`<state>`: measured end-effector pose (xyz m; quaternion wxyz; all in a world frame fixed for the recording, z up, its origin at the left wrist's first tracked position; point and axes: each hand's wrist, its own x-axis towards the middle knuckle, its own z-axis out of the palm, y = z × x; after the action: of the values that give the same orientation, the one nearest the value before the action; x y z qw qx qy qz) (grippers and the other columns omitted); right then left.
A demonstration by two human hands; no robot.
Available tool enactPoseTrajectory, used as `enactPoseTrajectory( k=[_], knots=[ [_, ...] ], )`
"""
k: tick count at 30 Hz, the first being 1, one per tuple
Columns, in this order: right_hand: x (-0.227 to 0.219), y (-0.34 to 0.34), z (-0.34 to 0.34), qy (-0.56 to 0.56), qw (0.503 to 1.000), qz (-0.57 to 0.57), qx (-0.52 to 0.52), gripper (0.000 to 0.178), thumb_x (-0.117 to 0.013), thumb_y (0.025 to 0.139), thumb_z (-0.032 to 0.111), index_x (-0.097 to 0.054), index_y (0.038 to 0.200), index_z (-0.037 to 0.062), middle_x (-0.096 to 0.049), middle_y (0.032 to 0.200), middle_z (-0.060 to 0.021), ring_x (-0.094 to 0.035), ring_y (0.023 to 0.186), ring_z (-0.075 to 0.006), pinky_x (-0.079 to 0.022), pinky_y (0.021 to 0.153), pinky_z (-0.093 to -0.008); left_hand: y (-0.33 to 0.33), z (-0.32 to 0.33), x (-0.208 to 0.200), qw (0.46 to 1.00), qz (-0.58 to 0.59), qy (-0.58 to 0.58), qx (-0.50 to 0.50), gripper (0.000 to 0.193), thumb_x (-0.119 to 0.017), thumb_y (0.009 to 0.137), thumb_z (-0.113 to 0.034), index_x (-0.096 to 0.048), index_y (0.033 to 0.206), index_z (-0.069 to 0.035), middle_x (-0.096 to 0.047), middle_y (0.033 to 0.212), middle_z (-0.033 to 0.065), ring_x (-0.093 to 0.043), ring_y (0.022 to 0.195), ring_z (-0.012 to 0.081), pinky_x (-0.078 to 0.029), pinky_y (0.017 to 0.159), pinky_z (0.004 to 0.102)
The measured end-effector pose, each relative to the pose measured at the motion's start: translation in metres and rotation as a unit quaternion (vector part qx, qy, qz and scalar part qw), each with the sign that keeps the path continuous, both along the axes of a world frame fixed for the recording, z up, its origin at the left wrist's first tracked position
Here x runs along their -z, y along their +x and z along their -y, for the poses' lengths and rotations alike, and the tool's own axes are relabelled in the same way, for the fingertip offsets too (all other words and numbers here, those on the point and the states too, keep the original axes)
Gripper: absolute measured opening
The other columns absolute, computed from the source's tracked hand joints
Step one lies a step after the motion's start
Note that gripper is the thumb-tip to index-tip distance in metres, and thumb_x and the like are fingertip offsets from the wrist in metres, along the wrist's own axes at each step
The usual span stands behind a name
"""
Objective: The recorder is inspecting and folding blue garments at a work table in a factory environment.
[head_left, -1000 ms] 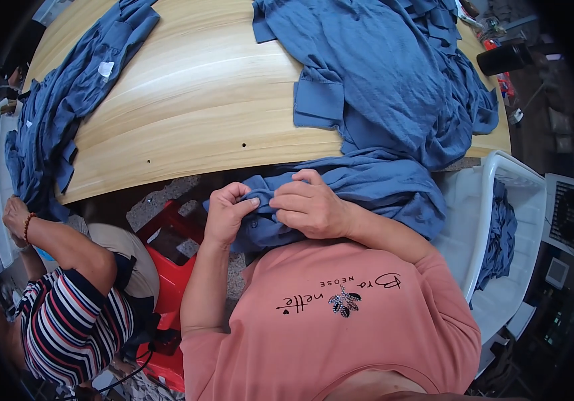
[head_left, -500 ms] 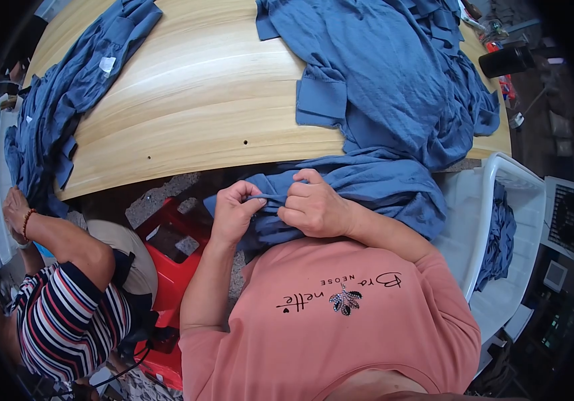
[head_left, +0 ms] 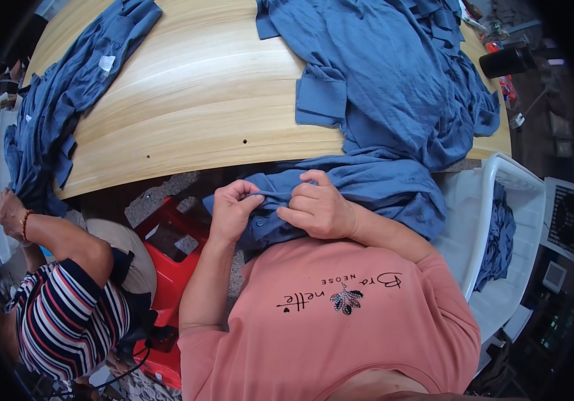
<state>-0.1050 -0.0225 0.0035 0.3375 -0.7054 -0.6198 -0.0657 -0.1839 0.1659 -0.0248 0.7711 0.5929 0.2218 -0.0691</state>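
Observation:
A blue shirt point(head_left: 380, 187) hangs off the table edge into my lap, bunched in folds. My left hand point(head_left: 232, 208) pinches an edge of its cloth between thumb and fingers. Close beside it, my right hand point(head_left: 320, 208) is closed on the same cloth with curled fingers. Below the stretch between my hands, a small button point(head_left: 259, 222) shows on the fabric. The cloth inside my right fingers is hidden.
More blue shirts point(head_left: 394, 73) lie heaped on the wooden table point(head_left: 200, 100), others point(head_left: 66, 93) at its left. A white bin point(head_left: 487, 234) with blue cloth stands at my right. Left are a red stool point(head_left: 173, 267) and a co-worker in a striped top point(head_left: 73, 321).
My right hand has lifted and turned slightly, its fingers a little looser. The button on the cloth now shows more plainly. The co-worker's arm has shifted slightly left.

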Motion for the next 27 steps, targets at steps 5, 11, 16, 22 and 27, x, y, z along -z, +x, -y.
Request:
enactPoseTrajectory(
  k=[5,11,16,22,27],
  knots=[
    [0.000,0.002,-0.006,0.027,0.999,-0.013,-0.025,0.017,-0.059,0.066,0.008,-0.057,0.082,0.0048,-0.053,0.072,-0.0021,-0.052,0.067,-0.0156,-0.039,0.075,-0.0353,-0.001,-0.004,-0.004,0.999,-0.005,0.024,0.047,0.005,-0.060,0.073,0.005,-0.060,0.076,0.001,-0.057,0.069,-0.0017,-0.048,0.061,0.0019,-0.038,0.053,0.0170],
    [0.006,-0.001,-0.014,0.065,0.998,0.015,-0.016,0.016,-0.056,0.066,0.012,-0.056,0.080,0.0045,-0.043,0.064,-0.0014,-0.045,0.058,-0.0147,-0.034,0.054,-0.0287,-0.001,0.001,-0.009,0.997,-0.018,-0.024,0.067,0.003,-0.059,0.074,0.003,-0.060,0.076,0.001,-0.058,0.070,-0.0015,-0.049,0.063,0.0023,-0.039,0.056,0.0170],
    [0.009,-0.002,-0.012,0.056,0.997,0.046,-0.022,0.021,-0.060,0.063,0.009,-0.057,0.082,0.0015,-0.048,0.067,-0.0023,-0.042,0.050,-0.0138,-0.030,0.047,-0.0283,-0.002,0.005,-0.006,0.992,-0.028,-0.084,0.087,0.005,-0.058,0.075,0.001,-0.062,0.078,0.000,-0.061,0.074,0.0003,-0.052,0.066,0.0042,-0.041,0.062,0.0175],
    [0.009,-0.002,-0.012,0.034,0.998,0.044,-0.031,0.019,-0.057,0.063,0.011,-0.057,0.080,0.0023,-0.048,0.067,-0.0021,-0.044,0.053,-0.0139,-0.031,0.048,-0.0283,-0.003,0.005,-0.002,0.990,-0.020,-0.121,0.070,0.003,-0.059,0.078,-0.001,-0.062,0.078,0.000,-0.060,0.072,-0.0007,-0.050,0.064,0.0029,-0.039,0.058,0.0176],
    [0.013,-0.004,-0.012,-0.008,0.998,0.060,0.006,0.009,-0.054,0.068,0.015,-0.053,0.073,0.0075,-0.040,0.062,-0.0006,-0.044,0.056,-0.0143,-0.033,0.051,-0.0290,-0.004,0.006,-0.003,0.992,-0.016,-0.106,0.067,0.003,-0.059,0.078,-0.001,-0.062,0.078,0.000,-0.060,0.071,-0.0011,-0.049,0.063,0.0027,-0.038,0.056,0.0180]
  ],
)
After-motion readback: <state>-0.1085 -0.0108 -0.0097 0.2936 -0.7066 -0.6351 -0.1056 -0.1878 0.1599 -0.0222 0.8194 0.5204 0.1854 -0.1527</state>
